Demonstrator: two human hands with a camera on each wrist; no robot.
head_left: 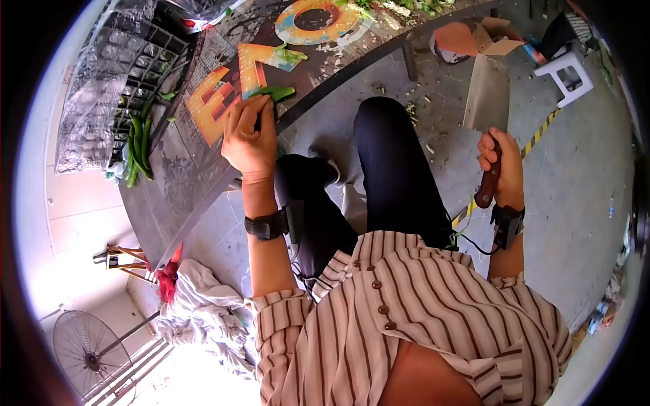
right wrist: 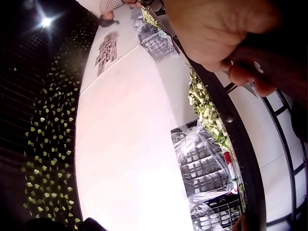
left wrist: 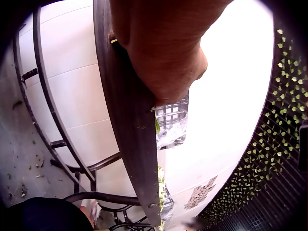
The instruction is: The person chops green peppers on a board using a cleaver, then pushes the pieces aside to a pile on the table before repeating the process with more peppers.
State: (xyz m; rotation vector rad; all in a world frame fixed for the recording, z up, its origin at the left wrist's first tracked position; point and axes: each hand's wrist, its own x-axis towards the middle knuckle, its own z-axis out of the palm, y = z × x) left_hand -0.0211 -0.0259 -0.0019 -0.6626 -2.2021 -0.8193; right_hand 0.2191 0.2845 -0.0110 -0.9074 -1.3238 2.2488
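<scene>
left hand, centre-left of the head view: fingers bent down, tips at the near end of a green pepper; reads as a light pinch. pepper lies at the near side of the table, on the printed lettering.

right hand, right of frame: fingers wrapped round the handle of a cleaver, blade pointing toward the top of the frame, well apart from the pepper, over the floor.

progress (judged): partway. done: chopped greens run in a long heap along the table in the right wrist view; loose bits also at top centre of the head view. left: the pepper at the left hand looks uncut, though the fingers hide one end; several whole peppers at left of frame, beside the crate, look uncut too. blade not in contact with any pepper. crate contents partly hidden; total remaining cannot be told.
</scene>
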